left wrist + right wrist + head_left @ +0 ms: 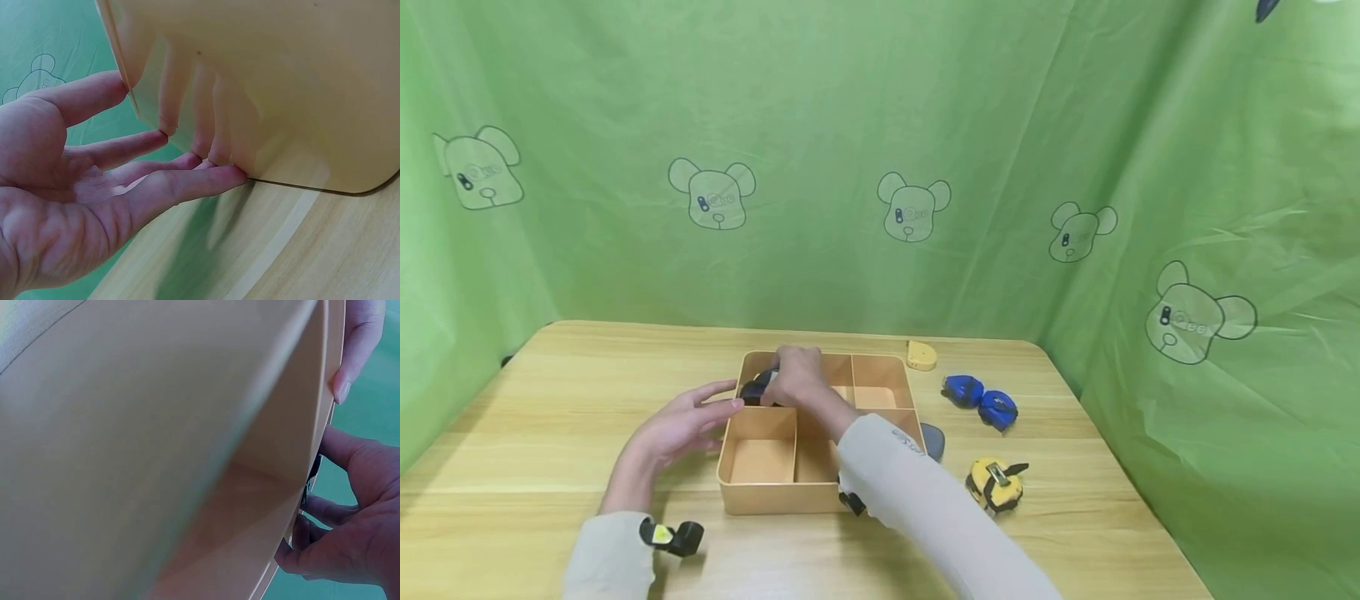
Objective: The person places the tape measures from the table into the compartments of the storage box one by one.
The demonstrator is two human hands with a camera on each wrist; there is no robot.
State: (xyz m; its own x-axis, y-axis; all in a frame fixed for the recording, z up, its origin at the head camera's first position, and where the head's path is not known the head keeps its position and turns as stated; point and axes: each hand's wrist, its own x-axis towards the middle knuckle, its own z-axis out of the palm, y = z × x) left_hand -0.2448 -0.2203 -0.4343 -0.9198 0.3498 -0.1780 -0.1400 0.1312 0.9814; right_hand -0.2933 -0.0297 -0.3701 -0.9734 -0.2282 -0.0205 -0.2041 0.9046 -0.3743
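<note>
A: We saw a tan divided tray (775,492) near the middle of the wooden table (550,400), with several compartments. Our right hand (797,379) was in its far-left compartment, fingers curled round a dark object (754,388). The near-left compartment (763,461) showed only its bare floor, and so did the far-right one (880,385); our forearm hid much of the middle.

B: And around the tray?

A: A small yellow piece (921,355) lay just beyond the far-right corner. Two blue things (981,400) lay touching each other to the right. A yellow-and-black tape measure (996,483) sat nearer us on that side. A grey object (932,440) peeped out just beside the tray's right wall, partly behind our sleeve (917,492). Green cloth with bear prints (910,208) hung all round.

B: What about our left hand?

A: Our left hand (681,425) lay at the tray's left wall, fingers straight and a little spread. In the left wrist view the fingertips (234,176) touched the wall (281,94), with the thumb at the rim. It gripped nothing.

B: Could we tell what the dark object was?

A: No, our right hand covered most of it.
</note>
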